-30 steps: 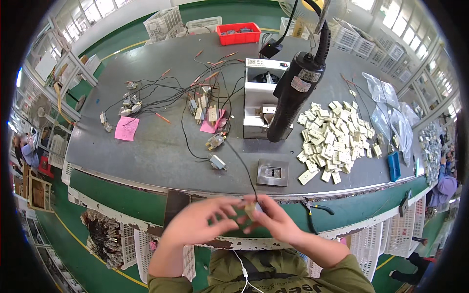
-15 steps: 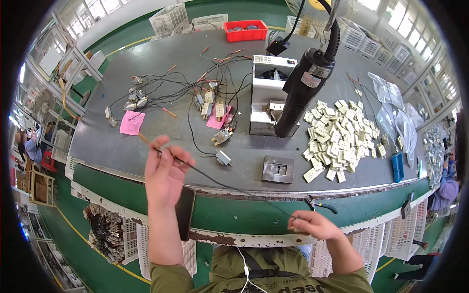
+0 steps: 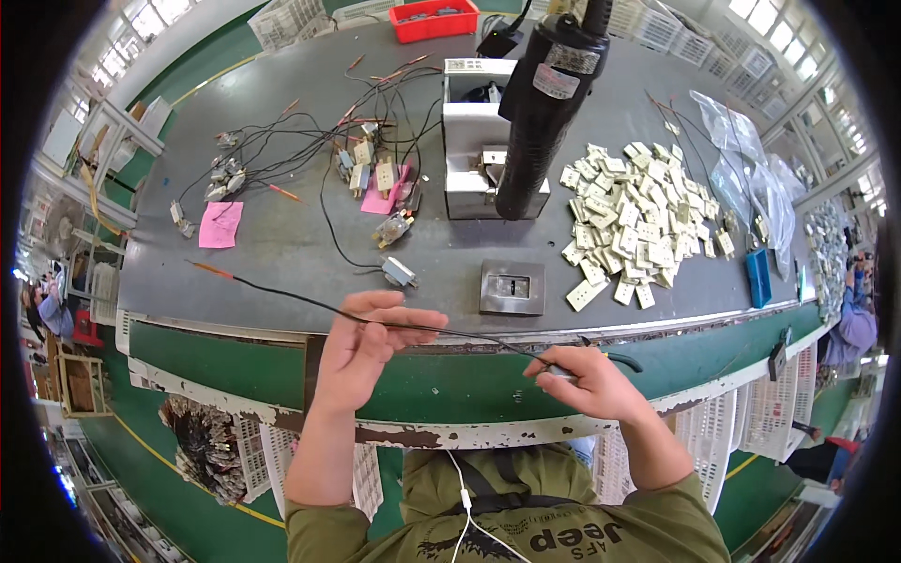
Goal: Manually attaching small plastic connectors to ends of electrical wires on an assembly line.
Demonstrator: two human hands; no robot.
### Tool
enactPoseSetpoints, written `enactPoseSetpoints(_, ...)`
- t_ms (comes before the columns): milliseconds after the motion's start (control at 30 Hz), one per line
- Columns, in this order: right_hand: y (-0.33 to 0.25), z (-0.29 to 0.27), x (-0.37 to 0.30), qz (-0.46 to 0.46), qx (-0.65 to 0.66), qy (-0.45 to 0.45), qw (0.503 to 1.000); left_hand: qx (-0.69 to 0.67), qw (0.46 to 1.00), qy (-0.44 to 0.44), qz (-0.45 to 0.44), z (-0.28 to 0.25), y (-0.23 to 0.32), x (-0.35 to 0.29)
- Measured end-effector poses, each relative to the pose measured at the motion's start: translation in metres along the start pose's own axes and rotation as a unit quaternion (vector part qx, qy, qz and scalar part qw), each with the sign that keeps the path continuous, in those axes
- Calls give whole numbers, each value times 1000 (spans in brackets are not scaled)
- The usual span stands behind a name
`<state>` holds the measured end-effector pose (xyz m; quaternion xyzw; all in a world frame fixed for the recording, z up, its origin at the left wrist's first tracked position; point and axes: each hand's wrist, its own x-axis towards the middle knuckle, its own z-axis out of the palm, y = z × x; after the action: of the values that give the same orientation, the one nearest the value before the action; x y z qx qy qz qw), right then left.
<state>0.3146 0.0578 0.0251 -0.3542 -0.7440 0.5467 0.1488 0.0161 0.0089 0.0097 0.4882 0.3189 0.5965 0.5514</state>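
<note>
A thin black cable (image 3: 291, 296) with an orange and copper-coloured tip stretches across the table's front edge. My left hand (image 3: 361, 352) is open, fingers stretched to the right, and the cable runs across it without a firm grip. To the right, my right hand (image 3: 593, 383) is closed on the cable's other end, where a small grey piece shows under the fingers; most of that piece is hidden. Just beyond my hands sits a square metal block (image 3: 512, 287) with a slot. A grey box-shaped connector (image 3: 400, 272) with its own cable lies beyond my left hand.
Cream socket pieces (image 3: 638, 220) are heaped at right, beside a blue tray (image 3: 758, 279) and clear plastic bags (image 3: 774, 216). A black cylindrical tool (image 3: 544, 113) hangs over a metal fixture (image 3: 465, 178). Cabled connectors (image 3: 225, 175) and a pink note (image 3: 220, 225) lie left. Pliers (image 3: 624, 362) are partly hidden.
My left hand has moved right along the cable, from pinching near its orange end to lying open. The orange end now sticks out left. My right hand is slightly higher; the whole view has shifted.
</note>
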Motion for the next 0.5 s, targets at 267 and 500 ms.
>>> enactPoseSetpoints(267,17,-8,2,54,105,-85,989,30,999,24,20,0,2,-5)
enactPoseSetpoints(500,17,6,9,-37,43,27,998,-11,999,37,16,-1,0,-2)
